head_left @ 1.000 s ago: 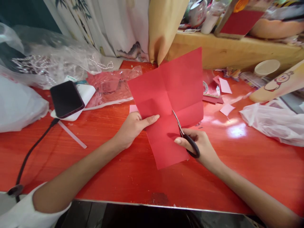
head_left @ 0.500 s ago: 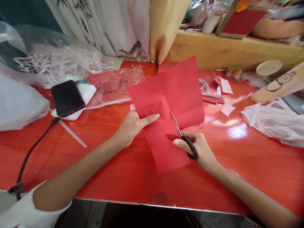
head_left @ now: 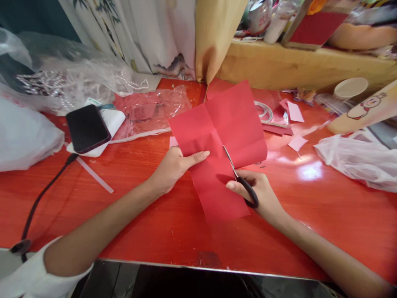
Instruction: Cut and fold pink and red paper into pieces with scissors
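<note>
A creased sheet of red paper (head_left: 235,124) is held up over the red table (head_left: 149,231). My left hand (head_left: 176,167) pinches its left edge, thumb on top and the other fingers underneath, out of sight. Black-handled scissors (head_left: 248,191) are in my right hand (head_left: 256,188), at the paper's right side. Their blades lie along a cut that parts the upper right of the sheet from the lower piece. The blades look nearly closed, with the tip near the sheet's middle.
A black phone (head_left: 88,128) with a cable lies at the left, near plastic bags (head_left: 26,132). Behind the paper are a clear packet of red paper (head_left: 149,109) and a tape roll (head_left: 263,111). Pink scraps (head_left: 297,143), a crumpled bag (head_left: 356,161) and a paper cup (head_left: 366,105) are at the right.
The top edge of the red paper has tipped slightly down, showing more of the tape roll. My left thumb has shifted a little to the right. The right hand and scissors look almost unmoved.
</note>
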Demonstrator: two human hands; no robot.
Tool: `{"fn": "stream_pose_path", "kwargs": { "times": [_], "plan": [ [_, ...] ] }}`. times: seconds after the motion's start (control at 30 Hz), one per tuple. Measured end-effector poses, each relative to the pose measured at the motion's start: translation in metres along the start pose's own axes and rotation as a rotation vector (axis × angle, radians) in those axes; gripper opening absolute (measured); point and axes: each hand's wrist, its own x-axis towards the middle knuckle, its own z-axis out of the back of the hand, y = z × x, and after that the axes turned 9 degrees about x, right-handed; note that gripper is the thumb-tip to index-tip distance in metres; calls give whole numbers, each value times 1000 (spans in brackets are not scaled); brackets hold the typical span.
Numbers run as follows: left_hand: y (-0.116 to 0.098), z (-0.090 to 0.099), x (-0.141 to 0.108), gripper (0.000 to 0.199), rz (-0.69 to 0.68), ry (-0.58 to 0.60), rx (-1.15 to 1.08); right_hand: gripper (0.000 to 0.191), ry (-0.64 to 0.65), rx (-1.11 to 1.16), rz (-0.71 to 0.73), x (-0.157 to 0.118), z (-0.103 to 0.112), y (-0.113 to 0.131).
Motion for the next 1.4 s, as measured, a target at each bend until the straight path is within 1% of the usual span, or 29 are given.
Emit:
{"fn": "stream_pose_path", "kwargs": {
  "times": [0.27, 0.37, 0.57, 0.77, 1.0, 1.2, 1.4],
  "plan": [
    [1, -1, 0, 27, 10, 7, 10, 31, -5, 10, -2, 1, 1, 0],
    [3, 0, 0, 25, 20, 20, 16, 33, -4, 12, -11, 1, 1, 0],
    [4, 1, 0, 25, 16, 5, 37, 36, -5, -14, 7, 1, 1, 1],
    [4, 1, -1, 27, 44, 25, 53, 37, -29, -3, -37, 1, 0, 5],
    [4, 1, -1, 27, 44, 17, 72, 34, -26, -7, -19, 1, 1, 4],
    [5, 0, -2, 26, 43, 36, 83, 32, -33, 36, -44, 0, 0, 5],
    [7, 1, -1, 27, 27, 21, 94, 32, -39, 24, -42, 1, 0, 6]
  ]
}}
